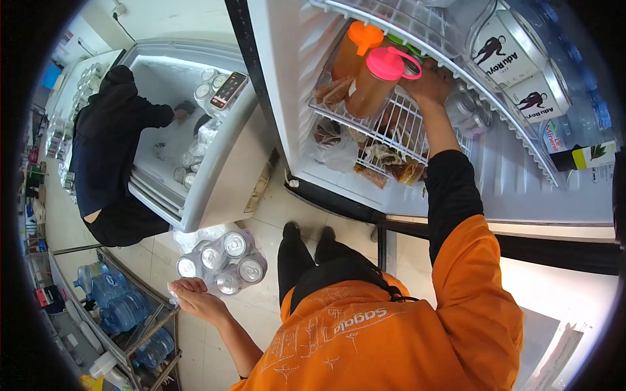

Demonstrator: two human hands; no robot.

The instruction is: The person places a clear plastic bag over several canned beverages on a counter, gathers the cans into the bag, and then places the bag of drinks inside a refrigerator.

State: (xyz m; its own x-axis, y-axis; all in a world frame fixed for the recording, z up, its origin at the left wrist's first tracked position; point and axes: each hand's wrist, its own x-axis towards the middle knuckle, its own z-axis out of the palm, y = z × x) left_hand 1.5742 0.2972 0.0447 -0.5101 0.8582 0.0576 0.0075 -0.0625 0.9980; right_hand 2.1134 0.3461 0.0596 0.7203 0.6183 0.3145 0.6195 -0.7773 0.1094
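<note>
With fingers curled, my left hand (195, 299) grips the clear plastic wrap of a pack of cans (235, 246), which hangs or rests beside it, silver lids up. My right hand (430, 83) reaches into the upright fridge, behind a squeeze bottle with a pink lid (386, 63). Its fingers are partly hidden by the bottles and shelf edge, so what it touches cannot be told. An orange-lidded bottle (364, 36) stands beside the pink one. Right of my wrist, wrapped cans (472, 117) lie on the wire shelf (386, 134).
Bagged food (337, 146) lies low in the fridge. Large cans (511, 49) and water bottles fill the door rack. At left, a person in dark clothes (110, 132) leans into an open chest freezer (212, 161), a phone (229, 90) on its edge. Water jugs (120, 298) stand in a metal rack.
</note>
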